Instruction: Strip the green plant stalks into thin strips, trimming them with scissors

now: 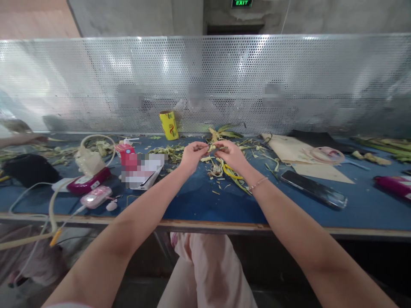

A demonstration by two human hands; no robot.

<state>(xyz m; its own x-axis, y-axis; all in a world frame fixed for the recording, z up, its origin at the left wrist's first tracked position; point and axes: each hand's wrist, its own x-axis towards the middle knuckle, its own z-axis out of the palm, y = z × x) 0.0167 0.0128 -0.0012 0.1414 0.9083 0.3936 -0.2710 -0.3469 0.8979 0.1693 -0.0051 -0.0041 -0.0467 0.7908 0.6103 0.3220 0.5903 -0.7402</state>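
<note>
Above the middle of the blue table [199, 201], my left hand [193, 155] and my right hand [231, 154] meet with fingers pinched. Between the fingertips is a small pale yellow-green piece of plant [212, 148]; its exact kind is too small to tell. Both hands appear to grip it. Just below them lie curled plant scraps [215, 170] and a yellow strip [231, 172]. Behind the hands sits a heap of leafy stalks [218, 133]. More shredded greens [170, 153] spread to the left of my left hand.
A yellow can-like container [169, 125] stands near the perforated metal screen [180, 72]. At right lie a phone [314, 189], brown paper [289, 149] and green stalks [379, 145]. Left are a red carton [127, 154], a power bank-like pink device [96, 196] and cables. Another person's arm [22, 140] reaches in far left.
</note>
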